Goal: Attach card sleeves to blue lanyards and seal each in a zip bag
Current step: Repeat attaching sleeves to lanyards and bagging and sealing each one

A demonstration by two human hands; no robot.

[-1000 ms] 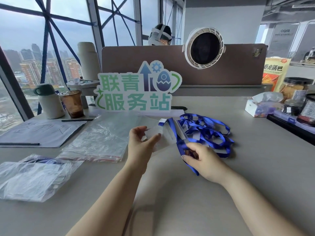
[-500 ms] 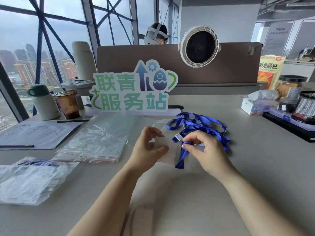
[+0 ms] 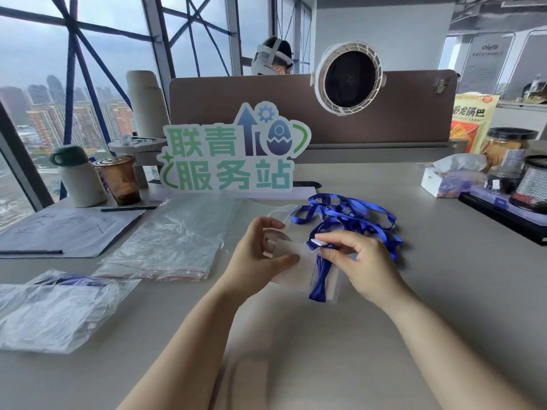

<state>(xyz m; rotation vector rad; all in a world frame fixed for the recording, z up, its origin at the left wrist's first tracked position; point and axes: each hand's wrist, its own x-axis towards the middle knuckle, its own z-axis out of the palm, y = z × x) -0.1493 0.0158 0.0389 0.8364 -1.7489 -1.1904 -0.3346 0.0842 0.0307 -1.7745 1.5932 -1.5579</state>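
**Sleeve and lanyard end held together over the table**

Nearest, two bare forearms reach in over the grey table [image 3: 429, 306]. The left hand [image 3: 260, 258] holds a clear card sleeve [image 3: 291, 272] by its left edge, thumb below and fingers curled over the top. The right hand [image 3: 367, 267] pinches the white-tagged end of a blue lanyard [image 3: 318, 287] between thumb and forefinger, right at the sleeve's top edge. A loop of the strap hangs down across the sleeve's right side. Whether the end is clipped to the sleeve cannot be told.

At the left edge lie filled bags [image 3: 53, 315] with blue showing inside. Just beyond them is a stack of empty zip bags [image 3: 165, 241] with red seal strips. Behind the hands sits a lanyard pile [image 3: 355, 214].

Farther left, a paper [image 3: 65, 232] bears large handwriting too loose to read, with a pen [image 3: 29, 252] on it. Behind stand a flask [image 3: 77, 176] and a brown cup [image 3: 120, 180]. The sign [image 3: 233, 155] reads 联青服务站. At the far right are a tissue box [image 3: 444, 183], a jar [image 3: 506, 146] and a snack bag [image 3: 470, 119] marked 锅巴. A round fan [image 3: 349, 78] hangs on the brown partition [image 3: 236, 108]
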